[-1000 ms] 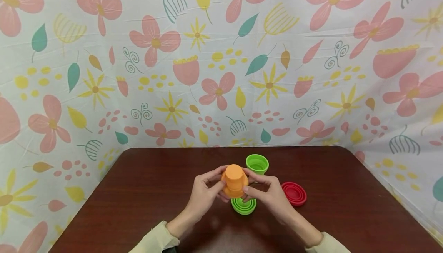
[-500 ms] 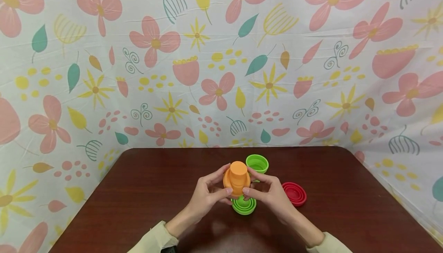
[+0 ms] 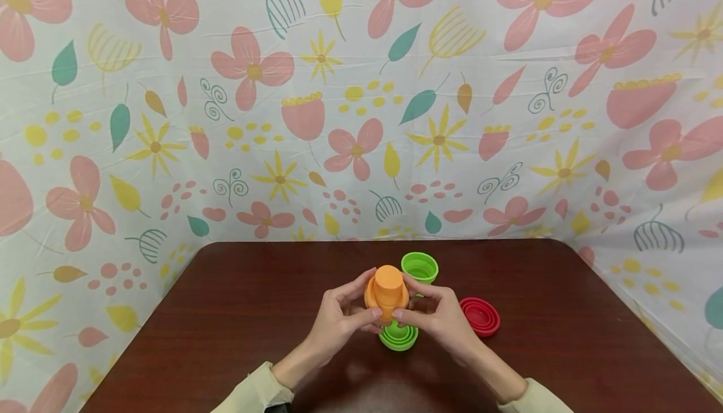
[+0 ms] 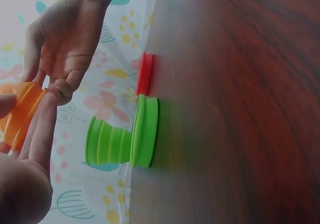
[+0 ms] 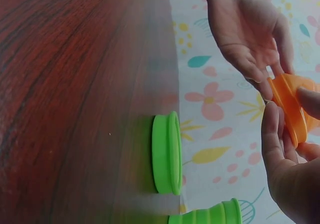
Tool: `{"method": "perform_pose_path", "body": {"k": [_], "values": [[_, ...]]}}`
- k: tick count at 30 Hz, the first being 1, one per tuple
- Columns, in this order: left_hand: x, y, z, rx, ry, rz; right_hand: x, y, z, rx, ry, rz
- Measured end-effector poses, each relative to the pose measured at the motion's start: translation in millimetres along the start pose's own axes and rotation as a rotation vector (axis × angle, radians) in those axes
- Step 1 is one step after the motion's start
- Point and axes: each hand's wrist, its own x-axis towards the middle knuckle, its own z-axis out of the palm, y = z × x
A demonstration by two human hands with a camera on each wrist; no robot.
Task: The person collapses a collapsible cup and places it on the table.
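Both hands hold an orange collapsible cup (image 3: 388,287) above the middle of the table, its narrow base tipped up and its wide rim down. My left hand (image 3: 334,317) grips the rim from the left, thumb in front and fingers behind. From the other side my right hand (image 3: 443,314) pinches the rim the same way, the two thumbs close together. Part of the cup's wall looks folded in on itself. Under the hands lies a flattened green collapsible cup (image 3: 398,336). Behind them an extended green cup (image 3: 420,267) stands upright, partly covered by the right hand.
A flattened red collapsible cup (image 3: 480,317) lies to the right of the right hand. The dark wooden table (image 3: 254,312) ends at a flowered cloth (image 3: 356,118) hung behind and along the sides.
The orange cup has shifted slightly right and tilted, showing more of its side. Both thumbs have moved over its lower front, the right one lately sliding a little left. The cups on the table stay put.
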Motion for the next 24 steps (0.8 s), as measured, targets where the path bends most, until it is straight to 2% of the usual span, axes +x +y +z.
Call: {"method": "perform_pose_path", "body": {"k": [7,14,24], "values": [[0.0,-1.4,2.6,-0.007,0.044,0.005,1.2,4.7,2.0,-0.008,0.018,-0.031],[-0.1,-0.9,7.9,-0.016,0.116,-0.023,2.5,4.6,3.2,-0.014,0.038,-0.03],[1.8,-0.1,15.0,0.028,0.201,-0.059,2.6,5.2,5.6,-0.046,0.076,-0.056]]}}
